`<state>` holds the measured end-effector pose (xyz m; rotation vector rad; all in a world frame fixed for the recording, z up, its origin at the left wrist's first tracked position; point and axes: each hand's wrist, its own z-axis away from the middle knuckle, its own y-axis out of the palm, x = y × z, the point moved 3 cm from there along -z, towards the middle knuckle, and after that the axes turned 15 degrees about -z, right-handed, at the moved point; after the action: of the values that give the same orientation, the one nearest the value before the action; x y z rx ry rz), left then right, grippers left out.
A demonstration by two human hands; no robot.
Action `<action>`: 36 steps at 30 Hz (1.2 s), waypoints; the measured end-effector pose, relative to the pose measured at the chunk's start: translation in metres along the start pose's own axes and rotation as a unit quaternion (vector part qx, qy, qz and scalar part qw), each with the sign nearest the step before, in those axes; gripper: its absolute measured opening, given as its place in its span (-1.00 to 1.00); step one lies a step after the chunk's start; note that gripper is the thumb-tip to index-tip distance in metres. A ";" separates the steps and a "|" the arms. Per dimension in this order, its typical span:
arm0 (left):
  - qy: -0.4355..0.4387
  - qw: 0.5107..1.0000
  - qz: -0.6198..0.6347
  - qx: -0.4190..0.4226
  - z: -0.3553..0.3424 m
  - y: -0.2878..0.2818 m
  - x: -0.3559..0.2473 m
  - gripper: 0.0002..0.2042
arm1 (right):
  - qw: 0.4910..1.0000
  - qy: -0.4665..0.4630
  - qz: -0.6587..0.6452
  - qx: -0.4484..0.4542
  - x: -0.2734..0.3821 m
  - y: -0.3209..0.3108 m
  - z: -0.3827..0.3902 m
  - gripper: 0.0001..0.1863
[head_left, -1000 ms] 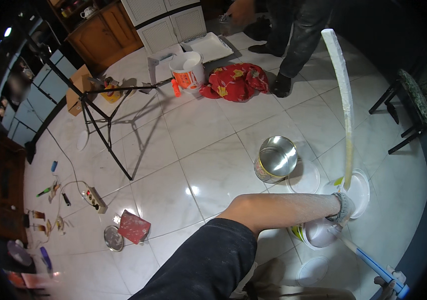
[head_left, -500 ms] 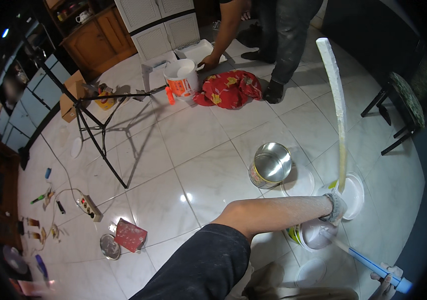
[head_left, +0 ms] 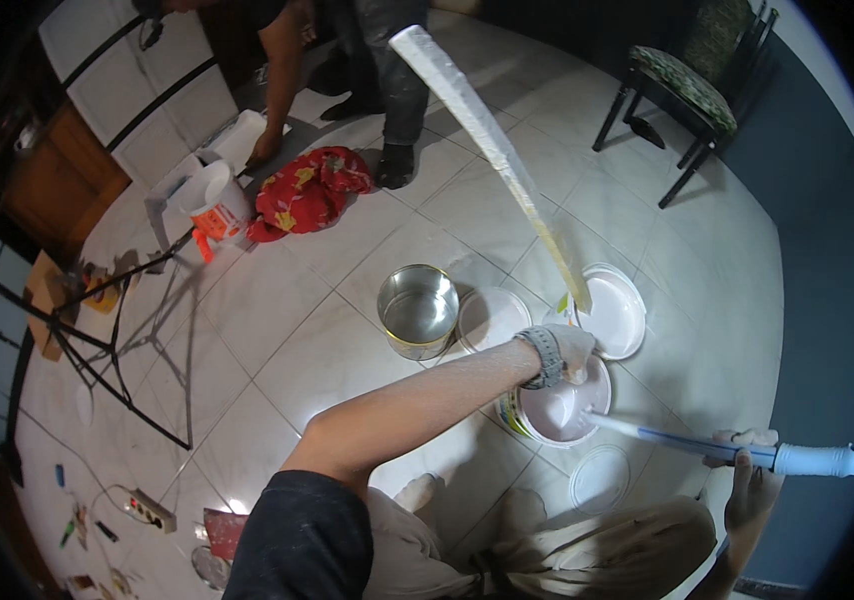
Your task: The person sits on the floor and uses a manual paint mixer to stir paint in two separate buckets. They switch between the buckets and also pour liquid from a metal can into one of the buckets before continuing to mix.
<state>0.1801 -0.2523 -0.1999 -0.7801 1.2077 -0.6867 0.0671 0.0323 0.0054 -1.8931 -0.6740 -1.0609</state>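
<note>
My left hand, wearing a grey watch, is closed at the far rim of a paint bucket with pale paint inside. My right hand, smeared white, grips a blue pole with a thicker light-blue end. The pole's white end dips into the paint. Beyond my left hand is a second white bucket with pale contents. A long whitish stick, yellower toward its lower end, leans up and left from its rim. Whether my left hand touches this stick is unclear.
An empty metal tin and a round lid are to the left; another lid lies near my knee. A person bends beside a red cloth and a white bucket. A tripod and a chair stand farther out.
The view has swung right, so the scene sits farther left. My left hand stays at the bucket rim. The pole in my right hand now lies flatter, its white end still in the paint.
</note>
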 end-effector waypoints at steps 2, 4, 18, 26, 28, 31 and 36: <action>0.034 0.995 0.018 -0.089 -0.008 0.018 0.022 -0.41 | 1.000 -0.010 0.021 0.014 0.007 -0.001 -0.003 -0.65; 0.103 0.986 0.023 -0.126 0.010 0.007 0.017 -0.47 | 0.993 -0.042 0.103 0.030 0.005 -0.009 -0.005 -0.65; -0.143 0.987 -0.020 0.072 0.175 0.023 0.004 -0.49 | 0.985 -0.166 -0.037 0.031 -0.067 0.008 -0.032 -0.67; -0.227 0.851 0.463 -0.101 0.150 0.130 -0.009 -0.35 | 0.905 -0.113 -0.411 -0.007 -0.152 0.117 -0.109 -0.85; -0.231 0.787 0.546 -0.171 0.130 0.155 -0.010 -0.35 | 0.930 -0.083 -0.359 0.006 -0.149 0.142 -0.113 -0.72; -0.252 0.731 0.587 -0.241 0.116 0.171 -0.019 -0.36 | 0.943 -0.049 -0.329 0.007 -0.153 0.166 -0.113 -0.55; -0.238 0.654 0.650 -0.305 0.112 0.191 -0.008 -0.41 | 0.944 0.016 -0.329 0.030 -0.168 0.172 -0.115 -0.47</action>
<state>0.2969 -0.1209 -0.3338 -0.3663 1.1442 1.1268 0.0671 -0.1616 -0.1776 -1.6188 -1.3590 -1.4507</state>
